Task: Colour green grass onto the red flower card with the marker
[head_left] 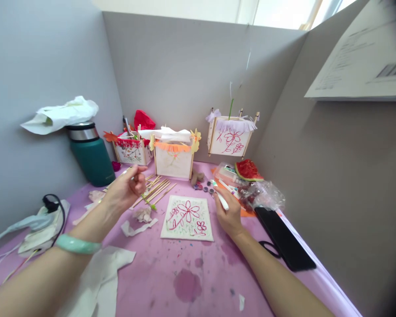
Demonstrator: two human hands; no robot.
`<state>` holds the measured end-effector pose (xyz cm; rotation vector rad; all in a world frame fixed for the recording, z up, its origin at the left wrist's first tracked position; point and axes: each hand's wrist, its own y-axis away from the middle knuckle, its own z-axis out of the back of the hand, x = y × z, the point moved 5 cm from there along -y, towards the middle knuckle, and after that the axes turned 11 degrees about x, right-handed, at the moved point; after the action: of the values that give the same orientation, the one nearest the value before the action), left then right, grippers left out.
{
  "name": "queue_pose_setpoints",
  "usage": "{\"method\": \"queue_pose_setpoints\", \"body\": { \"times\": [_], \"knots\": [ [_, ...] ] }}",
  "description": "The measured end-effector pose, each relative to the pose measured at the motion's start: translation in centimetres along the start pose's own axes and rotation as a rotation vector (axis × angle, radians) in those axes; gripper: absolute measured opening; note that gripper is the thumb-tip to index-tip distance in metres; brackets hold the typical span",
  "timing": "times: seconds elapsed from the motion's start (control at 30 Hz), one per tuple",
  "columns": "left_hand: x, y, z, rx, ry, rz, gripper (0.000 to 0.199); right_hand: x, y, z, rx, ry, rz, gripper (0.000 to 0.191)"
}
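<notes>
My right hand (229, 215) grips a white marker (221, 200) whose green end points up and left. It is beside the right edge of a square white panel (186, 220) lying flat, drawn with red flower outlines and small green marks. My left hand (133, 185) is raised over the left side of the table with its fingers curled in. Whatever it may hold is hidden. Below and behind it lie several thin wooden sticks (158, 188) and a crumpled tissue (142, 215).
Along the back stand a red-trimmed box (132, 152) and an orange-fringed box (173, 164); a lilac-fringed box (232, 140) hangs at right. A teal bottle (91, 156) and power strip (41, 237) are left. A black phone (285, 240) and crinkled plastic (264, 193) are right.
</notes>
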<state>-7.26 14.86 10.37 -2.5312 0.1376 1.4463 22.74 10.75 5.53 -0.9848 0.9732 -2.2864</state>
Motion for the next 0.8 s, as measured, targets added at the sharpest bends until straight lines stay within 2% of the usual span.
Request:
{"method": "queue_pose_setpoints", "body": {
  "times": [0.1,0.17,0.27,0.33,0.43,0.53,0.57,0.63,0.7,0.73,0.8],
  "knots": [
    [-0.9,-0.9,0.8,-0.087,0.14,-0.024,0.021,0.2,-0.1,-0.1,0.02,0.02,0.054,0.028],
    [-1.7,-1.1,1.2,-0.112,0.121,-0.035,0.022,0.2,-0.3,-0.2,0.059,0.062,0.068,0.031],
    [-2.8,-0.4,1.0,-0.09,-0.104,-0.048,0.02,0.2,-0.5,-0.1,0.224,0.177,0.051,0.04],
    [-2.7,1.0,-0.3,-0.016,-0.357,0.0,0.021,0.3,-0.1,0.2,0.356,0.268,0.008,0.045],
    [-0.3,4.7,-3.1,0.136,-0.767,0.155,0.033,1.0,1.7,1.2,0.521,0.394,-0.058,0.048],
    [3.7,9.3,-6.0,0.316,-1.017,0.296,0.042,3.0,4.0,2.3,0.623,0.465,-0.082,0.052],
    [4.9,10.7,-6.8,0.329,-1.099,0.279,0.043,4.2,4.7,2.7,0.61,0.468,-0.085,0.052],
    [6.8,13.3,-8.1,0.307,-1.252,0.16,0.038,7.5,5.9,3.7,0.519,0.415,-0.07,0.047],
    [8.6,15.5,-9.1,0.246,-1.257,0.079,0.034,11.6,7.4,4.3,0.421,0.233,-0.014,0.036],
    [9.5,16.6,-9.5,0.23,-1.221,0.066,0.036,13.7,8.2,4.1,0.421,0.094,0.037,0.03],
    [11.3,18.5,-10.3,0.264,-1.16,0.107,0.056,16.8,10.0,3.5,0.396,-0.131,0.032,0.023]
  ]
}}
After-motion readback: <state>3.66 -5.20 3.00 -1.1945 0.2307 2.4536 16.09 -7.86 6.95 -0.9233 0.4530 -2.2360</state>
